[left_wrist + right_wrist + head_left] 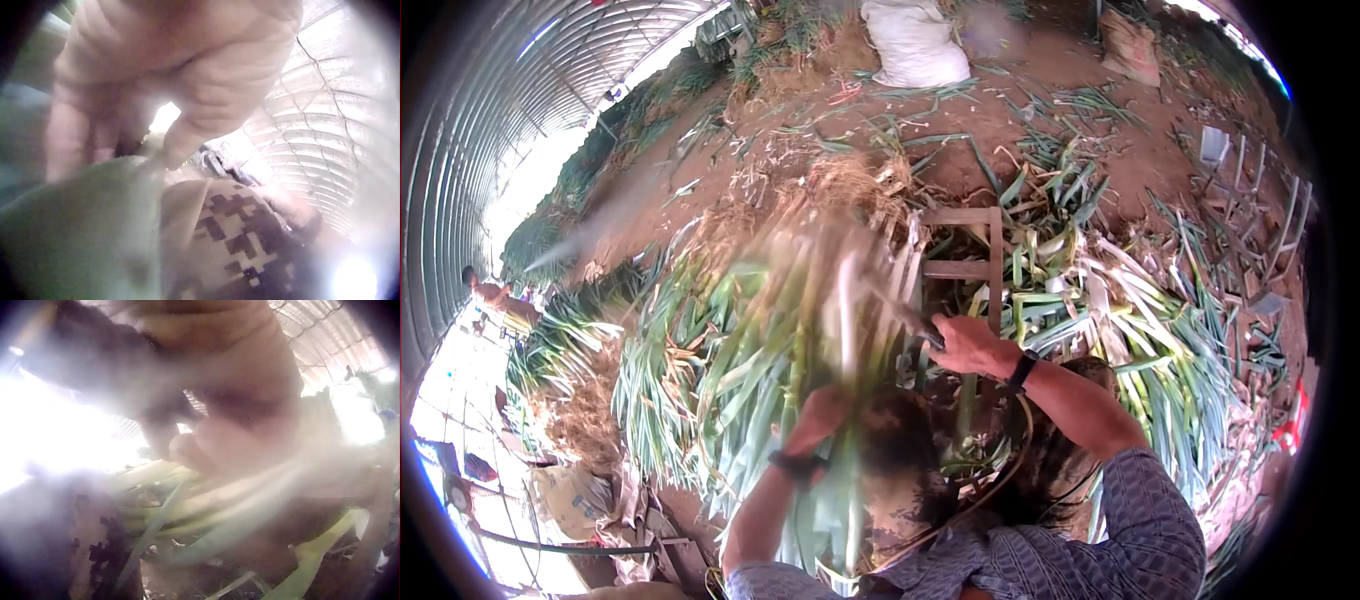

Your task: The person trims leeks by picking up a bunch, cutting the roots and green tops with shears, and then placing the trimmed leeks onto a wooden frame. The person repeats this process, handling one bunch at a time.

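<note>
In the head view my left hand [822,412] grips a long green onion [847,320], its white stalk pointing away and its leaves hanging back toward my lap. The left wrist view shows curled fingers [69,140] over a broad, blurred green leaf [81,231]. My right hand [975,347] holds a thin tool with a dark handle [928,334]; its front end is blurred near the stalk. A thin hose [1030,430] loops down from that wrist. In the right wrist view the hand [244,394] is hazy above green onion leaves [237,531].
Piles of green onions lie left [665,380] and right [1170,370] of me. A wooden frame [997,260] stands ahead. Farther off are a white sack [915,45], a brown sack [1130,48] and metal racks [1250,190]. Another person [495,295] is at the far left.
</note>
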A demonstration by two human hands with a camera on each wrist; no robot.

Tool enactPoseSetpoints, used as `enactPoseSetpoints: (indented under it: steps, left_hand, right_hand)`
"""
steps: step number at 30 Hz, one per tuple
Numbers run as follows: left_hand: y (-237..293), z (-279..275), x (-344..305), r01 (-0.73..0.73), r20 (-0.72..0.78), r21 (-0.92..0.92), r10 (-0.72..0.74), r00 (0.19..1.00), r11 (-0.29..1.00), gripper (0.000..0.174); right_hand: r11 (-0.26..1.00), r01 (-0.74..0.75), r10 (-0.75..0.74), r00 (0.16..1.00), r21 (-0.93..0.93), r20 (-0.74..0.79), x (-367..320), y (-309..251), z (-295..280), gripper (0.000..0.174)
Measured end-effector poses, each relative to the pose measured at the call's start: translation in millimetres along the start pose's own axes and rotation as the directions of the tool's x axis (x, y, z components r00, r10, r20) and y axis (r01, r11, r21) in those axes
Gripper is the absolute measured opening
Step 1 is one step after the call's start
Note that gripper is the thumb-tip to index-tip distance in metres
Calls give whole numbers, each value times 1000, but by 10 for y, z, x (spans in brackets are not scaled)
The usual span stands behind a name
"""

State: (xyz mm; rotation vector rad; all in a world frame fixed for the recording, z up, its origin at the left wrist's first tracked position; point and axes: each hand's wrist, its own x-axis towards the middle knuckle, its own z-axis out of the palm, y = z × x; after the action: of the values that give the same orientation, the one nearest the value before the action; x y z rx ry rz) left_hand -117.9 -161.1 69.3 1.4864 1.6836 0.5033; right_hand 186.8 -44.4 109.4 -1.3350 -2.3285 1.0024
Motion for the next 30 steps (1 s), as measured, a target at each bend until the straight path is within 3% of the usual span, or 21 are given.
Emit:
enactPoseSetpoints:
  steps: [3,5,7,9,12,15,18,20,22,25,28,30]
  left_hand:
    - [114,-23,-50,104,41,-194,-98,994,975,23]
    - [132,-6,-41,120,56,-168,-112,992,978,23]
    - [157,-2,-45,147,77,-169,-136,988,975,22]
    - [218,-17,-24,182,106,-198,-163,981,963,22]
    - [258,-42,-31,185,122,-205,-162,979,961,22]
    - [178,-19,-3,168,135,-318,-131,982,933,26]
    - [205,6,-23,150,119,-248,-124,985,957,30]
    - [196,-7,1,164,136,-235,-135,981,958,30]
    - [174,-7,23,166,134,-215,-139,981,962,30]
    - [160,11,12,175,132,-197,-151,980,965,29]
    - [142,3,60,201,139,-221,-173,975,954,28]
    - [187,13,33,225,129,-203,-202,971,953,28]
  right_hand:
    - [996,42,-28,987,-82,157,-12,76,72,40]
    - [998,63,-63,998,7,10,0,74,107,39]
    - [996,88,-87,996,31,-31,2,34,115,39]
    - [994,107,-106,994,-10,34,23,-6,51,39]
    - [997,70,-70,997,28,14,16,-48,10,36]
    - [994,112,-110,992,-17,64,98,69,110,34]
    - [991,14,-22,998,135,59,162,127,174,34]
    - [996,88,-88,996,6,-16,190,93,150,33]
    - [996,87,-86,994,-12,66,173,37,133,33]
    - [998,54,-53,998,33,-18,275,139,244,34]
    - [995,37,-43,997,96,67,297,149,238,35]
    - [998,16,-18,999,60,35,338,200,257,35]
